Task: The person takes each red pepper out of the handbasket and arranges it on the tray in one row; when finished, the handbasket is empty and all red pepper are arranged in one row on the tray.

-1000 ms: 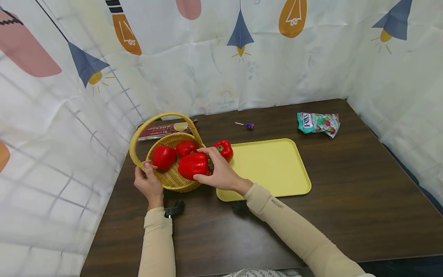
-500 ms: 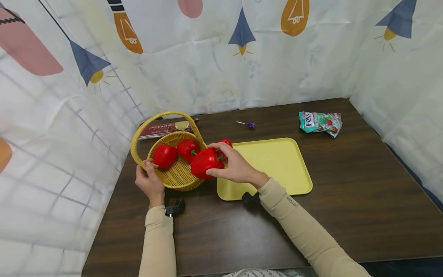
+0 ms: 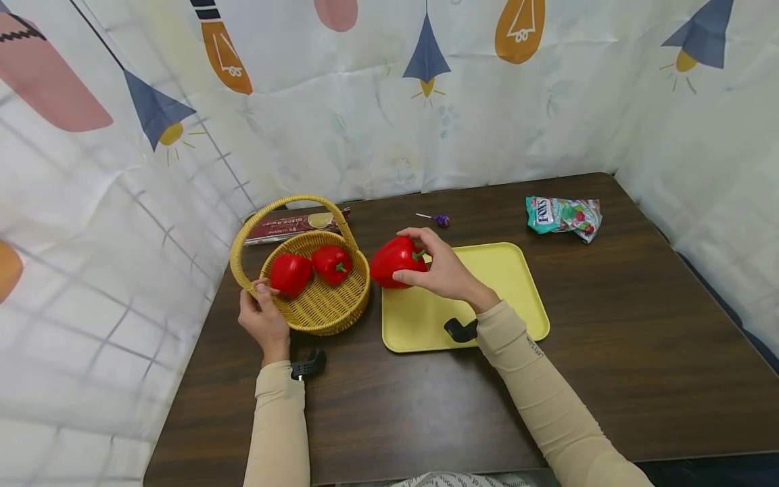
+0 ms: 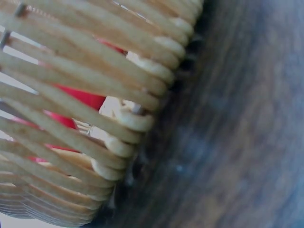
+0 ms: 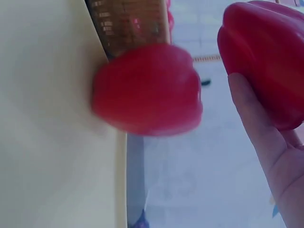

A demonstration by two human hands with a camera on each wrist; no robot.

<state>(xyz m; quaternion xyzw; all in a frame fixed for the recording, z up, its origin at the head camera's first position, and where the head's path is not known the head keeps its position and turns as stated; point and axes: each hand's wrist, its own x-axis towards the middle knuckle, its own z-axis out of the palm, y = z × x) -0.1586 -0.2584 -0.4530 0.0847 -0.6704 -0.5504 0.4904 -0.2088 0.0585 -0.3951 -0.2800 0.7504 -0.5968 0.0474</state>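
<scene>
In the head view my left hand point(image 3: 265, 323) grips the rim of a yellow wicker basket point(image 3: 319, 308) where its arched handle meets it. Two red bell peppers lie inside, one at the left point(image 3: 290, 275) and one at the back point(image 3: 332, 264). My right hand point(image 3: 447, 274) holds a larger red bell pepper point(image 3: 394, 262) above the left part of a yellow tray point(image 3: 500, 291). Another red bell pepper point(image 5: 147, 90) rests on the tray in the right wrist view; the held pepper hides it in the head view. Only basket weave point(image 4: 80, 90) and tabletop fill the left wrist view.
Behind the basket lies a dark red spaghetti packet point(image 3: 292, 226). A purple-wrapped lollipop point(image 3: 441, 220) is at the back middle, and a green candy bag point(image 3: 564, 216) at the back right. Patterned white cloth point(image 3: 341, 135) hangs behind the brown table point(image 3: 608, 365).
My right hand has carried the large red bell pepper out of the basket, to the right and over the tray. The left hand keeps its grip on the basket.
</scene>
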